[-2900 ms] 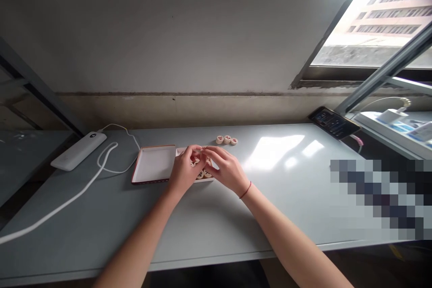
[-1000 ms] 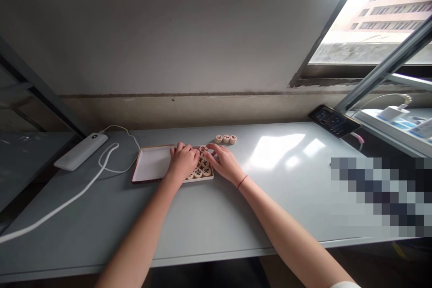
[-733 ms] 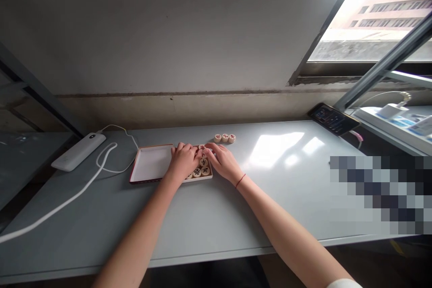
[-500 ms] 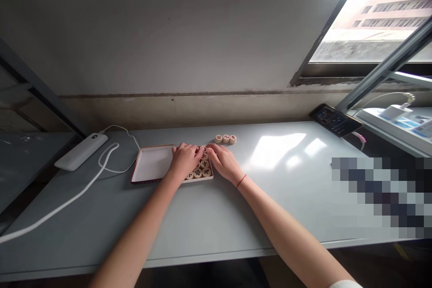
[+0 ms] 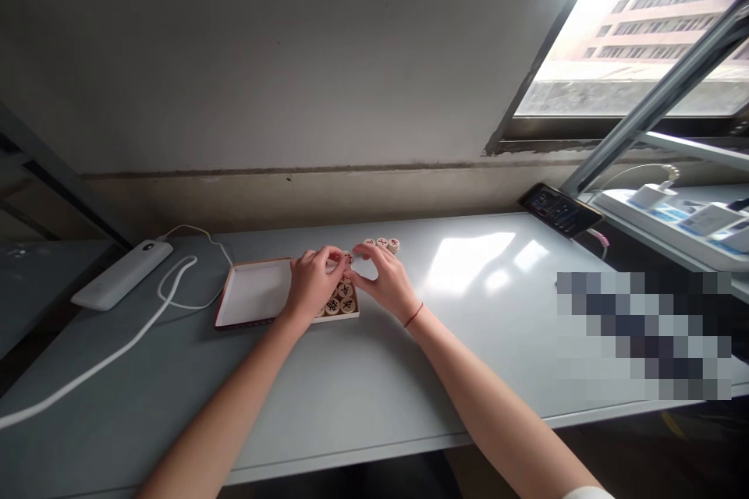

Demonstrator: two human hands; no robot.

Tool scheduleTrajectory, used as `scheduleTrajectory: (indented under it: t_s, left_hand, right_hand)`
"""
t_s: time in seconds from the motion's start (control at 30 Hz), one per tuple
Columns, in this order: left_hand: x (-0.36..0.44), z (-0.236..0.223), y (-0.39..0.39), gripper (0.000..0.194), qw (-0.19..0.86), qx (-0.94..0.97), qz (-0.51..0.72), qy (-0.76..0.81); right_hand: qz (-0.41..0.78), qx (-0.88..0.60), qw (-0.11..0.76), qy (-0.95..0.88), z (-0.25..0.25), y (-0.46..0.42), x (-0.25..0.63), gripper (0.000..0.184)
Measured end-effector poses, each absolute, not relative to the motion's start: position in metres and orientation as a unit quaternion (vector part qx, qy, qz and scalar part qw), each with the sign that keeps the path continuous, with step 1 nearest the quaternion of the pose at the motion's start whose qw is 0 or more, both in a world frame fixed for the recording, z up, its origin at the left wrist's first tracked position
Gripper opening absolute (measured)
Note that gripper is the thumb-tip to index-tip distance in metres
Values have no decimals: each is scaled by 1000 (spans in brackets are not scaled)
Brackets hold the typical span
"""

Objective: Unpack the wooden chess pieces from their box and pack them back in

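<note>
Round wooden Chinese chess pieces (image 5: 339, 300) with red and black characters lie packed in the right part of a shallow white tray (image 5: 254, 295) with a reddish rim. My left hand (image 5: 313, 284) hangs over the tray, its fingertips reaching a piece (image 5: 347, 258) at the far edge; a grip there cannot be made out. My right hand (image 5: 380, 281) is raised beside it, fingers apart and holding nothing. Beyond the tray, several similar pieces (image 5: 381, 245) stand in a row on the grey table (image 5: 468, 359).
A white power bank (image 5: 122, 274) with a white cable (image 5: 175, 288) lies left of the tray. A phone (image 5: 560, 210) rests at the far right of the table by the window (image 5: 632, 39). A pixelated patch (image 5: 644, 335) covers part of the right side.
Both hands have lifted off the pieces and drawn together at the tray's far edge, with fingers raised. More of the tray's pieces show, and the whole view has shifted slightly.
</note>
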State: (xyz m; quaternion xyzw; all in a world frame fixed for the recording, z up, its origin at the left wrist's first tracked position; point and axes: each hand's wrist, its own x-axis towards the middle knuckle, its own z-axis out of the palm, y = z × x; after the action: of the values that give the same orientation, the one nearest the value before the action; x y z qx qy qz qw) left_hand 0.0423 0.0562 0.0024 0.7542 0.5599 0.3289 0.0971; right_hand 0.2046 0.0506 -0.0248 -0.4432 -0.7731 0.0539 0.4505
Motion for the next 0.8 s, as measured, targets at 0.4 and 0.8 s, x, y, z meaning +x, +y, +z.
scheduleTrajectory:
  t_s: [0.4,0.8]
  left_hand:
    - [32,4,46,28,247,675,431,545]
    - [14,2,41,28,303,625,483,533]
  right_hand:
    - [9,-453,467,-759,-16,51,215,19]
    - [1,-707,356,-611,-64,83,277,15]
